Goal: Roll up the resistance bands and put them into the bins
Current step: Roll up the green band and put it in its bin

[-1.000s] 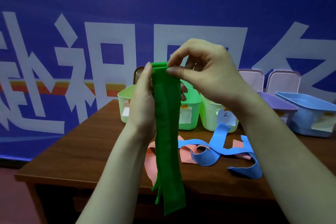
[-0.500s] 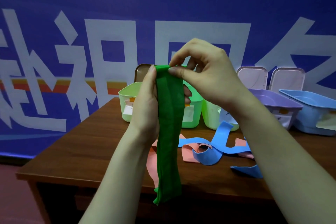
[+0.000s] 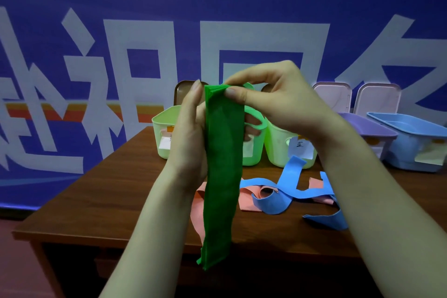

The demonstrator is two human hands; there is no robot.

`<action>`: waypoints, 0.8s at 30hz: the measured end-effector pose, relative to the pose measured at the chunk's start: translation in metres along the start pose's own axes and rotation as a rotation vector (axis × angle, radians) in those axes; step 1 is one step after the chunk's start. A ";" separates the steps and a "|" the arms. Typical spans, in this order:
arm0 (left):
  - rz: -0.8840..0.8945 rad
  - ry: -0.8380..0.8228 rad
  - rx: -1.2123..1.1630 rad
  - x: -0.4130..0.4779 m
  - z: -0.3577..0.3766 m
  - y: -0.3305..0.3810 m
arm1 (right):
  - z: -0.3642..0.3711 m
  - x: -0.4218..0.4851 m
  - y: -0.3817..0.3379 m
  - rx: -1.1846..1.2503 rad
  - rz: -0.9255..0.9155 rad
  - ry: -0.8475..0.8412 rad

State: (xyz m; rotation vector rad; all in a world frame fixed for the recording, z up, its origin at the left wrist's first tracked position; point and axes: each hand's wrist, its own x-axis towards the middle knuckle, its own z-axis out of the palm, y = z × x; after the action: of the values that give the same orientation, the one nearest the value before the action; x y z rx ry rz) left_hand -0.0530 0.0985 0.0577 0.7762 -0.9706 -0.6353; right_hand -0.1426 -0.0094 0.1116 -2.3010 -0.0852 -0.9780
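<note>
Both your hands, left (image 3: 191, 138) and right (image 3: 278, 101), stayed clamped on the green band's (image 3: 222, 164) top; its tail had risen, so rolling had begun.

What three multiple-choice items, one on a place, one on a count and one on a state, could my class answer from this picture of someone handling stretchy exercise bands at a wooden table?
1. Where does the loose blue rubber band lie?
A. on the brown wooden table
B. inside the light blue plastic bin
C. on the floor

2. How many pale green plastic bins stand at the table's far edge?
A. one
B. three
C. five

3. What state is the long green rubber band in?
A. fully rolled and binned
B. lying flat on the table
C. hanging down, its top end pinched by both hands

Answers: 1 A, it sprawls on the tabletop in front of the bins. 2 B, three green bins stand side by side behind the hands. 3 C, the left hand and right hand grip its top while the rest dangles.
</note>
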 end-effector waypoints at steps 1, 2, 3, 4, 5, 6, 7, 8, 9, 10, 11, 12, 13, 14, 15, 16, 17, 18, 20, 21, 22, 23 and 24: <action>0.019 0.024 0.033 0.000 0.000 -0.001 | -0.001 0.000 0.001 -0.018 -0.001 0.025; 0.038 0.051 0.062 0.000 0.000 -0.002 | -0.002 0.000 0.001 -0.051 -0.010 0.041; 0.061 0.081 0.089 0.000 0.000 -0.003 | -0.003 0.001 0.002 -0.093 -0.024 0.048; 0.085 0.105 0.122 0.001 0.000 -0.004 | -0.004 0.002 0.002 -0.141 -0.038 0.054; 0.109 0.134 0.171 0.001 -0.002 -0.005 | -0.005 0.002 0.003 -0.179 -0.047 0.063; 0.130 0.165 0.226 0.001 -0.002 -0.005 | -0.006 0.002 0.003 -0.201 -0.052 0.076; 0.158 0.195 0.281 0.001 -0.003 -0.005 | -0.007 0.002 0.003 -0.206 -0.054 0.090; 0.183 0.215 0.328 0.001 -0.004 -0.004 | -0.008 0.001 0.003 -0.201 -0.054 0.104; 0.204 0.222 0.371 0.001 -0.004 -0.004 | -0.008 0.001 0.003 -0.186 -0.050 0.117; 0.212 0.216 0.397 0.000 -0.002 -0.004 | -0.009 0.001 0.003 -0.160 -0.045 0.132; 0.216 0.208 0.414 0.000 -0.001 -0.004 | -0.009 0.000 0.003 -0.123 -0.040 0.147; 0.215 0.201 0.422 -0.001 0.001 -0.003 | -0.009 0.000 0.002 -0.084 -0.039 0.168; 0.208 0.196 0.425 -0.001 0.003 -0.004 | -0.009 0.001 0.001 -0.049 -0.040 0.192; 0.189 0.192 0.415 -0.001 0.006 -0.004 | -0.009 0.002 0.001 -0.021 -0.039 0.213; 0.162 0.189 0.396 0.000 0.008 -0.005 | -0.010 0.003 -0.001 0.000 -0.037 0.225; 0.134 0.185 0.360 0.001 0.010 -0.006 | -0.010 0.004 -0.002 0.020 -0.033 0.227; 0.119 0.189 0.314 0.002 0.011 -0.007 | -0.010 0.006 -0.004 0.044 -0.026 0.223; 0.118 0.209 0.264 0.004 0.013 -0.008 | -0.009 0.007 -0.005 0.071 -0.016 0.215; 0.145 0.278 0.178 0.008 0.014 -0.008 | -0.009 0.009 -0.009 0.118 -0.010 0.200; 0.157 0.295 0.143 0.010 0.015 -0.007 | -0.009 0.010 -0.011 0.122 -0.017 0.196; 0.160 0.292 0.117 0.011 0.016 -0.007 | -0.009 0.011 -0.013 0.107 -0.026 0.188; 0.158 0.281 0.109 0.012 0.017 -0.007 | -0.010 0.012 -0.014 0.076 -0.033 0.175; 0.157 0.272 0.117 0.013 0.017 -0.007 | -0.011 0.012 -0.016 0.043 -0.036 0.157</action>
State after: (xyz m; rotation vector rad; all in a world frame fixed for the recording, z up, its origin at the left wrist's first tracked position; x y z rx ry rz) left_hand -0.0636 0.0795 0.0648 0.8556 -0.8136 -0.3281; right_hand -0.1454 -0.0055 0.1339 -2.1825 -0.0824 -1.1603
